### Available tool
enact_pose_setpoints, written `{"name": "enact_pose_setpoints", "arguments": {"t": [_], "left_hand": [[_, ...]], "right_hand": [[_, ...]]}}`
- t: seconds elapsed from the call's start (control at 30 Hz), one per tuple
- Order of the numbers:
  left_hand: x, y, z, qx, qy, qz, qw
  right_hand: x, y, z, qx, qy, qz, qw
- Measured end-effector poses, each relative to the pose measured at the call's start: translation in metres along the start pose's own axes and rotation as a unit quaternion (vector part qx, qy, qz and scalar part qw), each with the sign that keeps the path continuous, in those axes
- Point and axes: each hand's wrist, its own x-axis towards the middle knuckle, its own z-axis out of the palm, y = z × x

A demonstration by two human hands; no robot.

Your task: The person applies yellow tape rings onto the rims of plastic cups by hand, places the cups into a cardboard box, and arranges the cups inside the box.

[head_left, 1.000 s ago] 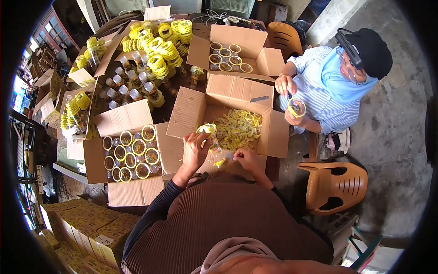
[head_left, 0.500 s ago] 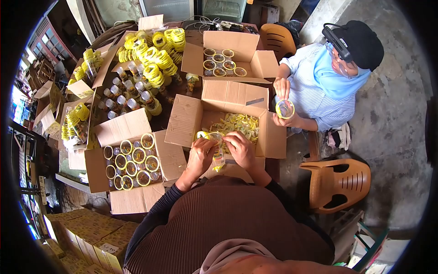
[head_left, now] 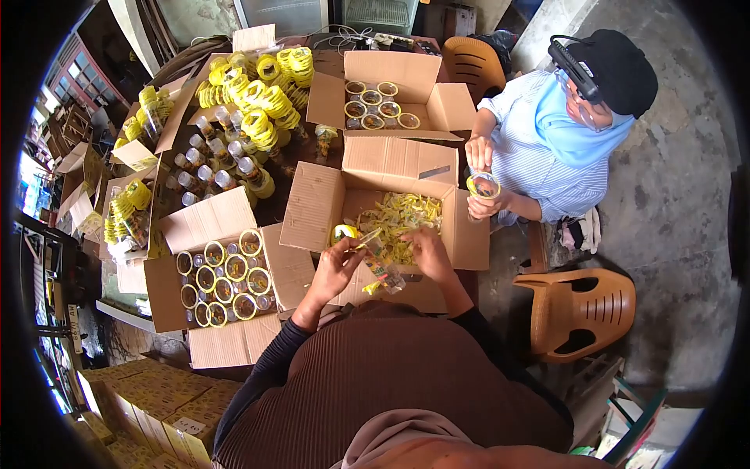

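Concrete floor (head_left: pixel 683 195) right of carton (head_left: pixel 472 230). My left hand (head_left: pixel 334 262) pinches clear printed container (head_left: pixel 383 270) above carton's near flap (head_left: pixel 426 297); my right hand (head_left: pixel 428 254) over yellow strips (head_left: pixel 394 213) inside, blurred, grip unclear. Cup box (head_left: pixel 164 295) left of carton.

The right hand (head_left: pixel 429 252), blurred over the near right corner of the open carton (head_left: pixel 311 209), hides some yellow scraps (head_left: pixel 402 213); the clear plastic cup (head_left: pixel 381 266) bears unreadably small print.
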Motion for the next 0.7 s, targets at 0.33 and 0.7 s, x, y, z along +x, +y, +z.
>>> {"name": "enact_pose_setpoints", "arguments": {"t": [0.33,0.7], "left_hand": [[0.007,-0.007,-0.01,-0.136,-0.029,-0.072,0.988],[0.001,-0.004,-0.011,-0.246,-0.024,-0.167,0.955]], "right_hand": [[-0.034,0.027,0.018,0.04,-0.204,0.087,0.974],[-0.025,0.026,0.011,0.04,-0.168,0.113,0.978]]}}
